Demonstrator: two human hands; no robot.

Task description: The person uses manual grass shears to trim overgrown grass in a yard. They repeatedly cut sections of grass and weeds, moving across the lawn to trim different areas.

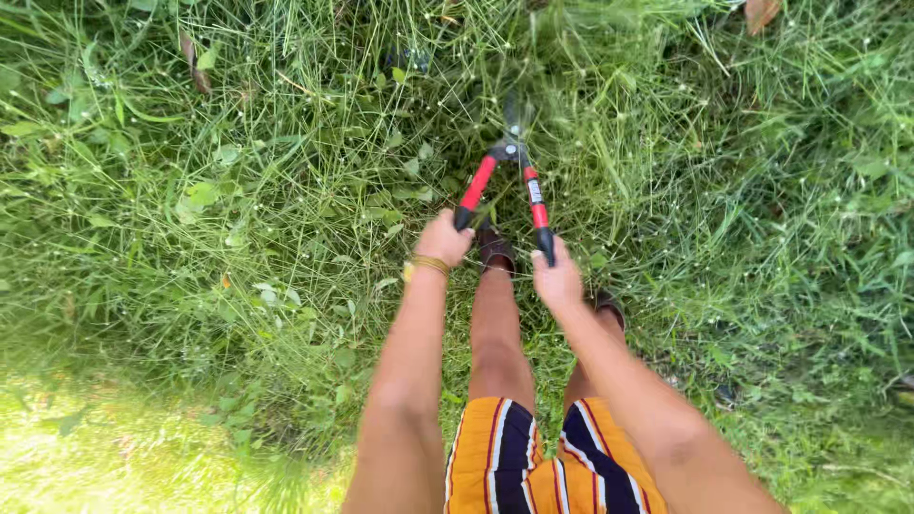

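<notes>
I hold a pair of garden shears (509,167) with red handles and black grips, pointed away from me into tall grass. My left hand (443,238) is closed around the left grip, a yellow band on its wrist. My right hand (557,278) is closed around the right grip. The handles spread apart in a V, and the dark blades (513,116) at the top sit among the grass stems, partly blurred.
Thick green grass and weeds (238,209) surround me on all sides. My legs in orange striped shorts (533,457) and dark shoes (495,249) stand below the shears. Sunlit, shorter grass (114,457) lies at the lower left.
</notes>
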